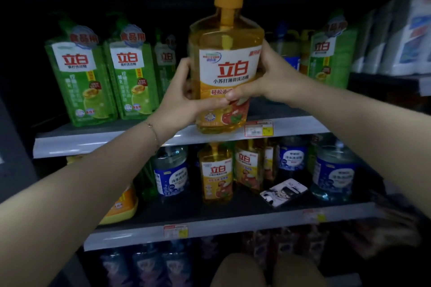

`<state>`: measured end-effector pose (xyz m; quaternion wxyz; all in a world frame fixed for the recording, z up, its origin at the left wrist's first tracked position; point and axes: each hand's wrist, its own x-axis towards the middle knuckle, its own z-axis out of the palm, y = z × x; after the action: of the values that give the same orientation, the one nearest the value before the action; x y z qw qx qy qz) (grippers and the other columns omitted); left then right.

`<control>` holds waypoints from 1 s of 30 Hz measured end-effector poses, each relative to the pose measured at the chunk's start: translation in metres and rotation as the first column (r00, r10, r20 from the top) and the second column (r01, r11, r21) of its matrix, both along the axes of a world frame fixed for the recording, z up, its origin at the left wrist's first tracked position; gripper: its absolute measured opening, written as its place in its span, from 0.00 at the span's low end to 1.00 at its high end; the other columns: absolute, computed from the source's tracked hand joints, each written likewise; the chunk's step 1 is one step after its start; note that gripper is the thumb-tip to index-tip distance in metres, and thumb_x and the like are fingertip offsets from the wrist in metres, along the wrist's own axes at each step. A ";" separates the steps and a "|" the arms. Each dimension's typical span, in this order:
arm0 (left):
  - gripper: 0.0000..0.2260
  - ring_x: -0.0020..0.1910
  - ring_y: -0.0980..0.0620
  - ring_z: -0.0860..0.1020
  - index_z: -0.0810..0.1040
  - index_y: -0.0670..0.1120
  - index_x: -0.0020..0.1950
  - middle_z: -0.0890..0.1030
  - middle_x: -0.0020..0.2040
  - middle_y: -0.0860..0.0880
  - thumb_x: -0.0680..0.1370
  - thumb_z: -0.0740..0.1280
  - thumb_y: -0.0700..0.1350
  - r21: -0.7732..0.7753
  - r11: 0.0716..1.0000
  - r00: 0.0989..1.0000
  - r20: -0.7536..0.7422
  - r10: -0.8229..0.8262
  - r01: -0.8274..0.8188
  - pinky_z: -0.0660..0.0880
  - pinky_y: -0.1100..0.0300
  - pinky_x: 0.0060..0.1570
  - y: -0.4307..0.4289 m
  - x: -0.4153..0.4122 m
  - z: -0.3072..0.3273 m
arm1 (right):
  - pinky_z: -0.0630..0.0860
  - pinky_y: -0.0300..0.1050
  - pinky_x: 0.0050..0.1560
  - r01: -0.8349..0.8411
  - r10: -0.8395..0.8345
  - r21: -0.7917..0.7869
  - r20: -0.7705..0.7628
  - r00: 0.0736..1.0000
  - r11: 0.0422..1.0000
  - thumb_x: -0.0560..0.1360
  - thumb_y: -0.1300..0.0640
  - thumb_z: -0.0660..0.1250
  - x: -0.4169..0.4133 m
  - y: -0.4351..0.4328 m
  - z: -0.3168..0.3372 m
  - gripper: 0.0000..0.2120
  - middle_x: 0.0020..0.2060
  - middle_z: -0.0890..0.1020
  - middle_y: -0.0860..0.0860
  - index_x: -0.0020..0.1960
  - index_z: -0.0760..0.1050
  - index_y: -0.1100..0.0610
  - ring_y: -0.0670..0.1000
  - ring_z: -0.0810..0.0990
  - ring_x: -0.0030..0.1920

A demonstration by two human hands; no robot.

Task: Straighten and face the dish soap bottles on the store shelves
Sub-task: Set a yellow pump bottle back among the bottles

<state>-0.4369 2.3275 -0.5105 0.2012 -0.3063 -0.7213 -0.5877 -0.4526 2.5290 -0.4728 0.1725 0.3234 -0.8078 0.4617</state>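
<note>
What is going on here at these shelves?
A person holds a large yellow dish soap pump bottle with both hands, the left hand and the right hand curled round its sides, label facing the camera. Its base is at the front edge of the grey middle shelf, right of the green soap bottles; whether it rests there is unclear.
</note>
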 end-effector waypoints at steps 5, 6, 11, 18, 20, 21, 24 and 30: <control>0.31 0.59 0.53 0.80 0.67 0.50 0.65 0.80 0.61 0.49 0.66 0.77 0.39 0.001 0.999 0.994 0.091 -0.053 0.053 0.80 0.53 0.52 0.007 0.010 -0.040 | 0.77 0.36 0.53 0.017 -0.019 0.042 0.060 0.998 0.999 0.60 0.56 0.81 0.017 0.010 -0.037 0.45 0.59 0.76 0.42 0.70 0.60 0.49 0.39 0.75 0.59; 0.30 0.59 0.53 0.79 0.67 0.51 0.64 0.80 0.61 0.49 0.68 0.77 0.37 0.011 0.998 0.992 0.107 -0.063 0.063 0.80 0.53 0.53 0.008 0.010 -0.048 | 0.78 0.39 0.54 0.013 -0.016 0.047 0.068 0.998 0.999 0.60 0.56 0.81 0.018 0.012 -0.046 0.44 0.59 0.76 0.43 0.70 0.60 0.50 0.40 0.76 0.59; 0.28 0.60 0.56 0.78 0.69 0.51 0.62 0.79 0.59 0.51 0.69 0.76 0.33 0.078 0.995 0.984 0.165 -0.070 0.057 0.79 0.58 0.52 0.010 0.013 -0.092 | 0.76 0.43 0.59 -0.031 0.028 0.032 0.097 0.995 0.999 0.60 0.53 0.79 0.021 0.010 -0.087 0.47 0.62 0.75 0.46 0.71 0.58 0.52 0.43 0.75 0.62; 0.28 0.59 0.57 0.77 0.73 0.49 0.60 0.78 0.58 0.46 0.66 0.76 0.30 0.149 0.988 0.970 0.243 0.010 -0.048 0.79 0.55 0.55 -0.010 0.002 -0.159 | 0.75 0.31 0.52 -0.040 0.049 -0.047 0.202 0.978 0.998 0.61 0.60 0.79 0.014 -0.017 -0.145 0.40 0.58 0.75 0.41 0.65 0.61 0.44 0.34 0.75 0.58; 0.30 0.58 0.59 0.77 0.73 0.51 0.61 0.78 0.57 0.49 0.66 0.76 0.29 0.149 0.985 0.964 0.261 0.044 -0.085 0.78 0.60 0.53 -0.021 -0.002 -0.177 | 0.75 0.30 0.52 -0.044 0.060 -0.071 0.251 0.966 0.997 0.62 0.60 0.79 0.010 -0.027 -0.161 0.40 0.58 0.74 0.39 0.63 0.60 0.40 0.32 0.74 0.57; 0.30 0.58 0.60 0.77 0.72 0.50 0.61 0.78 0.57 0.49 0.65 0.75 0.28 0.145 0.985 0.962 0.268 0.055 -0.097 0.77 0.61 0.54 -0.026 -0.004 -0.185 | 0.75 0.34 0.55 -0.045 0.065 -0.079 0.276 0.959 0.996 0.61 0.58 0.79 0.007 -0.033 -0.170 0.40 0.59 0.74 0.39 0.63 0.60 0.39 0.34 0.74 0.59; 0.32 0.59 0.57 0.77 0.71 0.45 0.64 0.79 0.59 0.47 0.65 0.75 0.27 0.134 0.982 0.947 0.310 0.084 -0.131 0.78 0.55 0.57 -0.044 -0.009 -0.211 | 0.75 0.45 0.61 -0.045 0.071 -0.089 0.313 0.947 0.995 0.58 0.54 0.79 -0.002 -0.050 -0.197 0.41 0.60 0.74 0.40 0.63 0.61 0.38 0.41 0.73 0.63; 0.32 0.63 0.41 0.76 0.70 0.36 0.66 0.77 0.62 0.37 0.65 0.75 0.26 0.114 0.966 0.902 0.397 0.170 -0.232 0.79 0.54 0.54 -0.075 -0.024 -0.255 | 0.73 0.55 0.64 -0.025 0.042 -0.052 0.359 0.933 0.998 0.63 0.65 0.79 -0.025 -0.088 -0.245 0.41 0.58 0.75 0.39 0.66 0.60 0.44 0.42 0.74 0.62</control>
<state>-0.4610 2.2525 -0.7650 0.1394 -0.0922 -0.7254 -0.6677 -0.4772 2.4407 -0.7181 0.0214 0.2433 -0.8091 0.5345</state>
